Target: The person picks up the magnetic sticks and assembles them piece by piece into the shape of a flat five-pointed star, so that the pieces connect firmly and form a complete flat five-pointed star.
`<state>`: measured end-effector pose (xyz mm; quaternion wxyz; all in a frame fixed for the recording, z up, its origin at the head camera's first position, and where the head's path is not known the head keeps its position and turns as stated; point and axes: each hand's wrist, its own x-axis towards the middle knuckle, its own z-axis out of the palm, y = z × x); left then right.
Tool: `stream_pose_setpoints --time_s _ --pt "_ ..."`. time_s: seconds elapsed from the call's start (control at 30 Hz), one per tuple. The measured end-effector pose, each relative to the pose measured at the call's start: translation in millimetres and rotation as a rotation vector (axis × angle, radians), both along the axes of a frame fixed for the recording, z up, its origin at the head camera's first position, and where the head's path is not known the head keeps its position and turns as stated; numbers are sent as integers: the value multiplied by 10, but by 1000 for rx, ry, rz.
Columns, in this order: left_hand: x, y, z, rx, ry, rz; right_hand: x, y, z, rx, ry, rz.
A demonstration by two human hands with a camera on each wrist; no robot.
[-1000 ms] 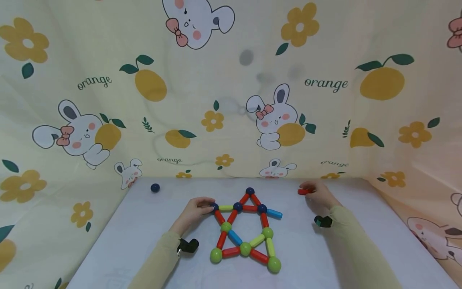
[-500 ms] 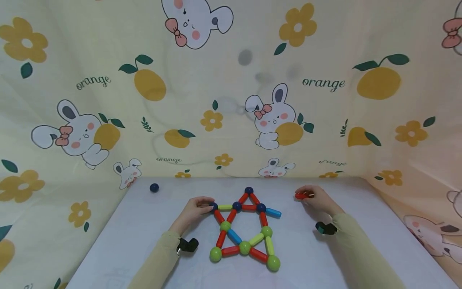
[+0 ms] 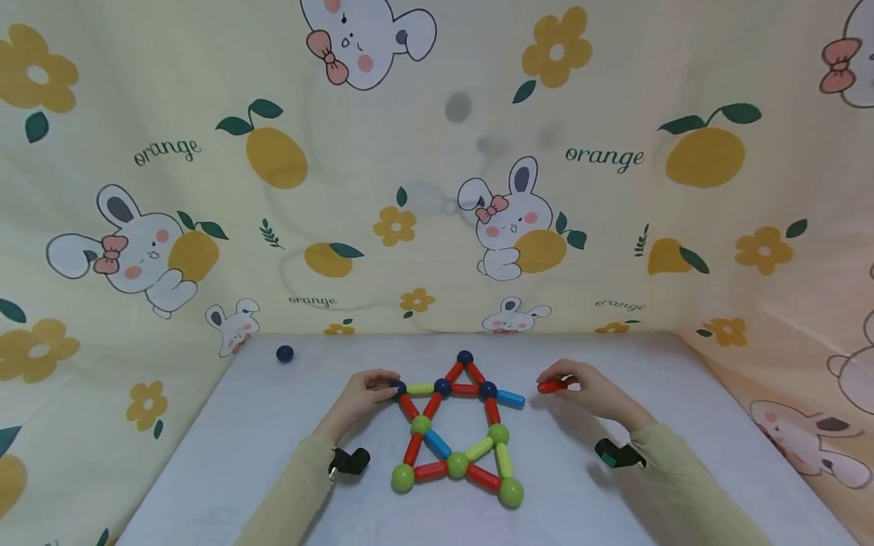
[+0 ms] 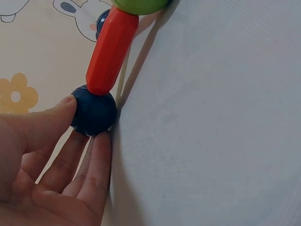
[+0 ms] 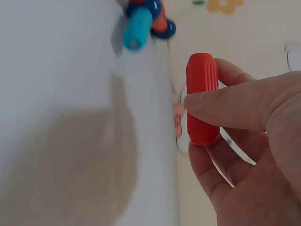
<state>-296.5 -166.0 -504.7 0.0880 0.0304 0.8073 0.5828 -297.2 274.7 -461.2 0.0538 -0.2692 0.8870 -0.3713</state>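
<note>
On the table lies a frame of joined rods and balls, with red rods (image 3: 483, 478), yellow-green rods, blue rods, green balls (image 3: 510, 492) and dark blue balls (image 3: 464, 357). My left hand (image 3: 362, 398) pinches the dark blue ball (image 4: 96, 113) at the frame's left corner between thumb and fingers; a red rod (image 4: 113, 49) joins that ball. The right hand (image 3: 587, 390) holds a loose red rod (image 5: 202, 99) between thumb and fingers, apart from the frame. Facing it, a light blue rod (image 3: 510, 398) sticks out from the right-hand dark blue ball (image 3: 488, 389).
A single dark blue ball (image 3: 284, 354) sits at the table's back left. The white table (image 3: 225, 455) ends against a patterned cloth (image 3: 423, 250) at the back and sides. Each wrist wears a small black camera (image 3: 620, 453).
My right hand has come left and nearer with the red rod, toward the light blue rod. The left hand keeps its grip on the corner ball. The head view has shifted slightly.
</note>
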Motion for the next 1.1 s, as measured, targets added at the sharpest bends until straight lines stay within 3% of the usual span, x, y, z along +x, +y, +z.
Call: stream_pose_setpoints --time_s 0.4,0.67,0.83,1.1 --pt "5 4 7 0 -17 8 272 -333 -159 27 -22 186" --pt "-16 12 -7 -1 -19 23 302 -460 -240 75 -16 161" --pt "-20 7 -14 4 -11 11 320 -523 -228 54 -20 182" --pt "-32 1 -29 9 -17 16 359 -555 -192 63 -58 128"
